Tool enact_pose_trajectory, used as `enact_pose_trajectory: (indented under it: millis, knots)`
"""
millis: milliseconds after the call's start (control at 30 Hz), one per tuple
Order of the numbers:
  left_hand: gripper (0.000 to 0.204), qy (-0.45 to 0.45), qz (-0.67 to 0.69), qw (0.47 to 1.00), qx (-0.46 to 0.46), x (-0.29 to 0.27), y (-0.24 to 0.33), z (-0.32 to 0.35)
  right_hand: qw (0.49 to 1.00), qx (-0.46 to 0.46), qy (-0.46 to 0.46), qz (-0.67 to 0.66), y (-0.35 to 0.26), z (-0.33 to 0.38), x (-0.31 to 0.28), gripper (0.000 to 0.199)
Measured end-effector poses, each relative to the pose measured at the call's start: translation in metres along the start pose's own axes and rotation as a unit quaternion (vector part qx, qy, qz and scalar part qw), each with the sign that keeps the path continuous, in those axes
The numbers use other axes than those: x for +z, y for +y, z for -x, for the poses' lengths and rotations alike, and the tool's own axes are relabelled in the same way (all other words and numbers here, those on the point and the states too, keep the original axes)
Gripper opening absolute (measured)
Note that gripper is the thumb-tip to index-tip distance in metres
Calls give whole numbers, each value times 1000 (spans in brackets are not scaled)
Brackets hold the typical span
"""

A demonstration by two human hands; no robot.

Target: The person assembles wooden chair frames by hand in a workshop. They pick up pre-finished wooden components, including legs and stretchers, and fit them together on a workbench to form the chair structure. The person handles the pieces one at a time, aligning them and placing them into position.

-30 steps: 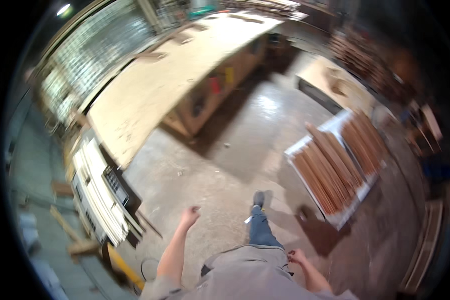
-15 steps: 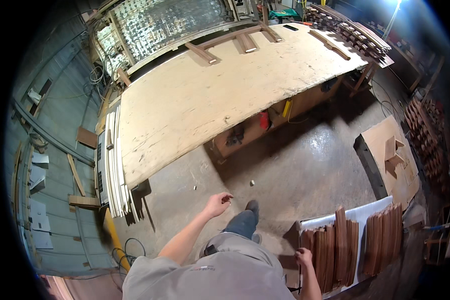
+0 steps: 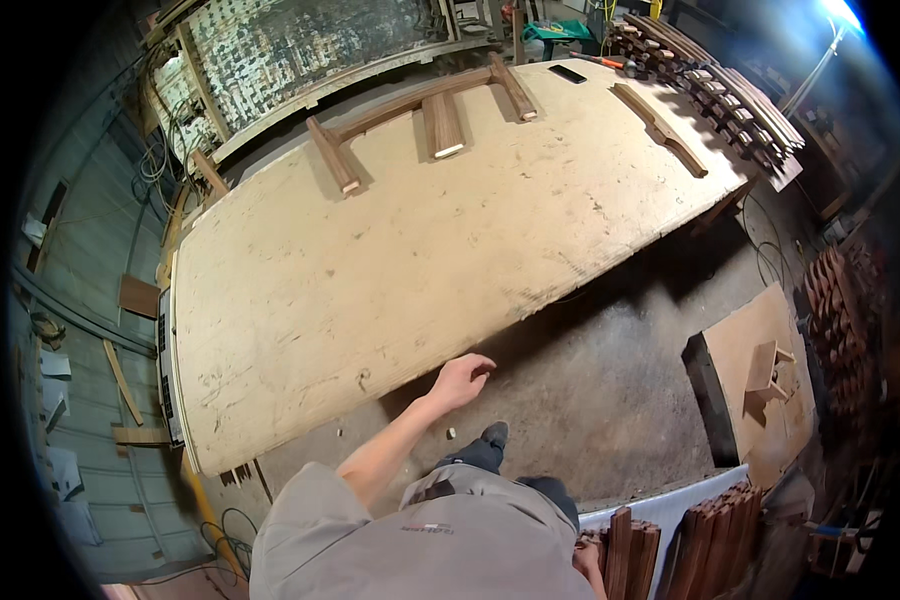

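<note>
Left hand (image 3: pixel 462 378) hangs empty, fingers loosely curled, just off the near edge of the big plywood workbench (image 3: pixel 390 260). Right hand (image 3: pixel 582 556) is low beside the stacked dark wood slats (image 3: pixel 715 535), seemingly touching them; its fingers are hidden, grip unclear.

The bench (image 3: pixel 390 260) stretches ahead, with a wooden frame (image 3: pixel 420 110) lying on its far side and a long strip (image 3: pixel 660 130) near its far right end. The left hand (image 3: pixel 460 380) hangs just off the bench's near edge, above the floor (image 3: pixel 610 390). The right hand (image 3: pixel 585 558) is low at the right, touching the stacked slats (image 3: pixel 705 540), and a board (image 3: pixel 760 380) lies further right on the floor.
</note>
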State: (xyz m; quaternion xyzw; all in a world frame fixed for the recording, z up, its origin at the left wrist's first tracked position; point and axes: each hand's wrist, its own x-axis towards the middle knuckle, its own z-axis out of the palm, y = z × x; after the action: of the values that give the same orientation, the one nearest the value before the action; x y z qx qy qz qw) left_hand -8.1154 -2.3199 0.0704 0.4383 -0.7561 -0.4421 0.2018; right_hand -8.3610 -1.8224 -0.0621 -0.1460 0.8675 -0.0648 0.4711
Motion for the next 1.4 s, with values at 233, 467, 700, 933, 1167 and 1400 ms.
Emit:
enact_pose_trajectory:
  millis: [233,467,700,933,1167,1400]
  knots:
    - [22,-28,28,999,-2,56,16,-173,996,-37,-63,50,-60,-134,-67,32]
    - [22,-3,-20,1000,-11,87,35,-251,992,-52,-13,-116,-146,-240,-191,35]
    - [21,-19,-22,999,-19,128,121,-334,982,-34,-21,-184,-173,-314,-265,30]
    - [23,-108,-30,992,64,174,156,-426,964,15,0,-267,-194,-323,-299,28]
    - [26,-188,-6,962,196,253,227,-513,967,71,18,-243,-175,-319,-298,30]
    - [24,-256,39,949,177,358,265,-581,958,111,50,-260,-127,-406,-310,30]
